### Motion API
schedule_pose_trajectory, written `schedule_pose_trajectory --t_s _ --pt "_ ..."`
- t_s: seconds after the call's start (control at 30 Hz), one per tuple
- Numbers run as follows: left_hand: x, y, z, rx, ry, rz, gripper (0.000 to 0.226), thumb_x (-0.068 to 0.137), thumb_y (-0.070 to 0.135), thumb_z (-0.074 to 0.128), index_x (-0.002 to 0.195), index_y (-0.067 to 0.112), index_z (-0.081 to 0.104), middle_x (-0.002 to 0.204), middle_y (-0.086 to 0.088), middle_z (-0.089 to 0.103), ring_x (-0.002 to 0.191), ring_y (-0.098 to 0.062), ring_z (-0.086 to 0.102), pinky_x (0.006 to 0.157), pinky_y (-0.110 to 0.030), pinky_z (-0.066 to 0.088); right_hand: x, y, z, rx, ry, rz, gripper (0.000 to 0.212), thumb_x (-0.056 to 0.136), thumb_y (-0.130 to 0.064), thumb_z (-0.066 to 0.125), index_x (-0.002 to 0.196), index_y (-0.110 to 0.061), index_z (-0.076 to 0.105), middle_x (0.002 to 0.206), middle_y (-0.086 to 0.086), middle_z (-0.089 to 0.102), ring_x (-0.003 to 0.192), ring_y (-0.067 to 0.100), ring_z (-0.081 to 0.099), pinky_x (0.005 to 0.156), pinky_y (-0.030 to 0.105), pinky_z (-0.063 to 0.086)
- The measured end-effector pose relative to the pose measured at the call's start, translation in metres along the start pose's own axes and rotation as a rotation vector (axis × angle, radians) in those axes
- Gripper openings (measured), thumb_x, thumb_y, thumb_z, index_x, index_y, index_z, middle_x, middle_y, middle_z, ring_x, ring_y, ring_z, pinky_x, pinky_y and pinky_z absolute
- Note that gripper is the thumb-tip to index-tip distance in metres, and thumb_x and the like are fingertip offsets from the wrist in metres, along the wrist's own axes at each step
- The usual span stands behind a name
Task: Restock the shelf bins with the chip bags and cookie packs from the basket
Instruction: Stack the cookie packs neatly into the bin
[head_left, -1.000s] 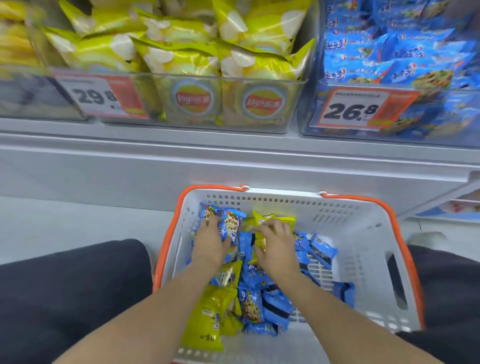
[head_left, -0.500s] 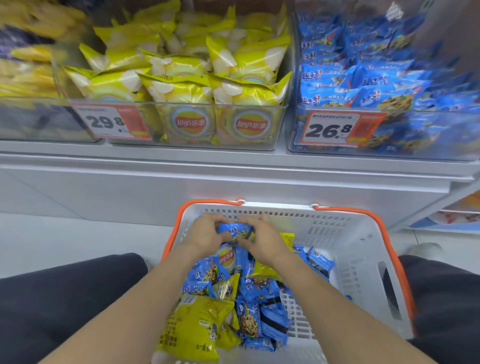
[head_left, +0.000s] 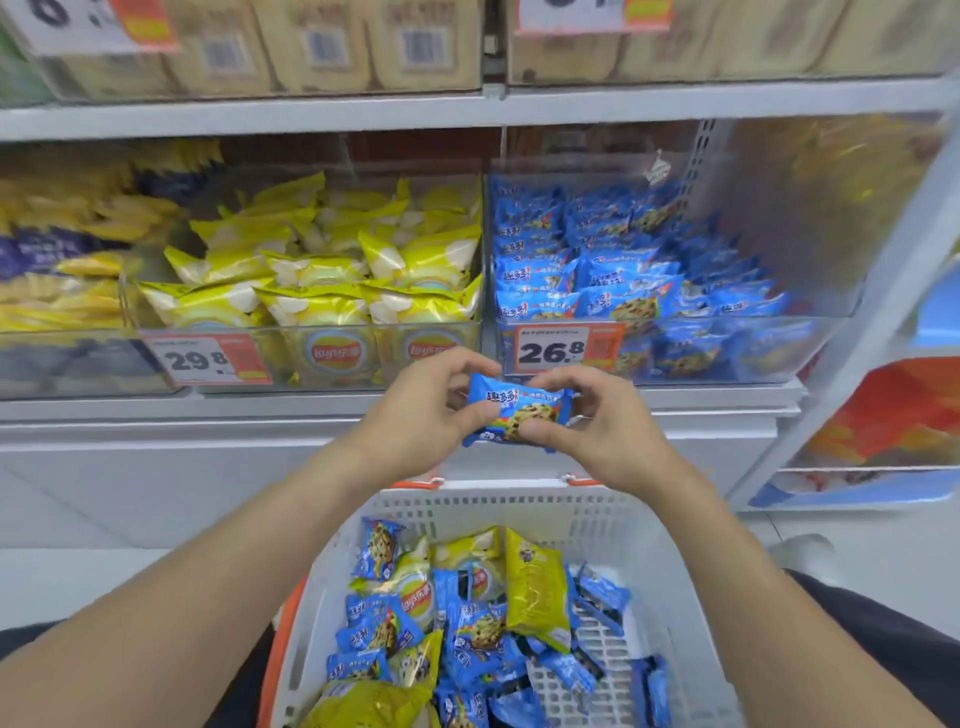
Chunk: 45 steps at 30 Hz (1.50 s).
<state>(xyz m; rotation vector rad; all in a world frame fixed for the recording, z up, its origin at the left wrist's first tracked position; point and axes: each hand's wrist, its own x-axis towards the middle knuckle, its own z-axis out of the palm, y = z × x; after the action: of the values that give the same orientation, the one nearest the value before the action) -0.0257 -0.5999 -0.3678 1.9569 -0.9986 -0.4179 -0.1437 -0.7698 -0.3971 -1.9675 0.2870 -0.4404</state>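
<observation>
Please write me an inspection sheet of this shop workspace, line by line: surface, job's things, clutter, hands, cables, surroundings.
Surface: white shelf carrying clear bins.
Job's things: one blue cookie pack held up in front of the shelf; white basket below, with mixed cookie packs and yellow chip bags; chip bin tagged 29.8; cookie bin tagged 26.8.
Clutter: nothing seen.
Hands: left hand and right hand each pinch one end of the pack.
Cables: nothing seen.
Surroundings: brown boxes on the upper shelf.
</observation>
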Motion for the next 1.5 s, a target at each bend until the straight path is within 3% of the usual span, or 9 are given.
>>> schedule_pose_trajectory --t_s 0.17,0.37,0.47,0.67,0.8,0.93,1.1,1.23,1.5 --pt "0.027 0.048 -0.003 0.229 0.205 0.344 0.047 0.091 0.026 0.069 0.132 0.014 0.050 0.120 0.003 0.057 0.106 -0.005 0.055 0.095 -0.015 0.041 0.016 -0.055 -0.066 -0.144 0.193 -0.179 0.038 0.071 -0.015 0.088 0.093 -0.037 0.066 0.097 -0.013 0.070 0.084 0.015 0.066 0.071 0.023 0.053" --pt "0.069 0.039 -0.006 0.779 0.216 0.449 0.069 0.087 0.060 0.042 0.141 0.017 0.048 0.137 -0.010 0.049 0.129 -0.031 0.044 0.108 -0.046 0.036 0.057 -0.048 -0.129 -0.216 0.561 -0.181 0.032 0.075 -0.014 0.085 0.098 -0.027 0.066 0.090 -0.014 0.067 0.071 -0.003 0.058 0.070 0.015 0.045" --pt "0.076 0.024 0.001 0.886 0.204 0.467 0.060 0.089 0.056 0.053 0.139 0.022 0.051 0.141 -0.011 0.049 0.136 -0.036 0.037 0.110 -0.051 0.031 0.078 -0.021 -0.142 -0.260 0.718 -0.068 0.032 0.075 -0.016 0.083 0.099 -0.028 0.066 0.095 -0.012 0.066 0.087 0.007 0.061 0.084 0.025 0.050" --pt "0.084 0.011 0.009 0.867 0.285 0.516 0.054 0.084 0.045 0.070 0.130 0.022 0.058 0.135 -0.010 0.053 0.139 -0.036 0.035 0.110 -0.043 0.023 0.134 0.004 -0.156 -0.462 0.572 0.156 0.039 0.079 -0.017 0.083 0.115 -0.011 0.068 0.095 0.004 0.060 0.083 0.015 0.055 0.056 0.012 0.034" --pt "0.086 0.008 0.010 0.875 0.280 0.510 0.055 0.082 0.046 0.071 0.130 0.022 0.058 0.134 -0.008 0.054 0.140 -0.035 0.034 0.110 -0.044 0.024 0.175 0.021 -0.166 -0.461 0.460 0.244 0.019 0.082 -0.010 0.080 0.096 -0.014 0.068 0.079 0.003 0.065 0.052 -0.009 0.052 0.040 0.004 0.034" --pt "0.086 0.010 0.011 0.906 0.271 0.499 0.055 0.082 0.048 0.069 0.130 0.023 0.056 0.131 -0.007 0.054 0.139 -0.035 0.035 0.110 -0.049 0.033 0.198 0.028 -0.169 -0.556 0.377 0.179 0.028 0.083 -0.018 0.081 0.108 -0.022 0.071 0.116 0.004 0.068 0.093 0.017 0.066 0.073 0.022 0.051" --pt "0.085 0.012 0.012 0.876 0.272 0.487 0.058 0.080 0.047 0.072 0.130 0.023 0.057 0.130 -0.009 0.056 0.138 -0.036 0.036 0.109 -0.052 0.037 0.207 0.037 -0.162 -0.594 0.365 0.178 0.036 0.088 -0.020 0.075 0.122 -0.023 0.065 0.107 0.011 0.065 0.090 0.030 0.068 0.086 0.043 0.057" --pt "0.086 0.009 0.012 0.850 0.275 0.490 0.057 0.081 0.047 0.072 0.130 0.024 0.056 0.131 -0.006 0.055 0.139 -0.034 0.035 0.111 -0.050 0.035 0.206 0.040 -0.162 -0.721 0.377 0.228 0.036 0.088 -0.033 0.073 0.123 -0.033 0.065 0.134 0.012 0.048 0.110 0.035 0.060 0.096 0.042 0.051" --pt "0.080 0.013 0.011 0.778 0.284 0.523 0.051 0.083 0.042 0.065 0.129 0.023 0.053 0.132 -0.007 0.053 0.141 -0.034 0.033 0.112 -0.046 0.028 0.167 0.012 -0.174 -0.815 0.375 0.147 0.051 0.084 -0.040 0.076 0.128 -0.020 0.058 0.123 0.013 0.059 0.111 0.031 0.057 0.090 0.031 0.044"
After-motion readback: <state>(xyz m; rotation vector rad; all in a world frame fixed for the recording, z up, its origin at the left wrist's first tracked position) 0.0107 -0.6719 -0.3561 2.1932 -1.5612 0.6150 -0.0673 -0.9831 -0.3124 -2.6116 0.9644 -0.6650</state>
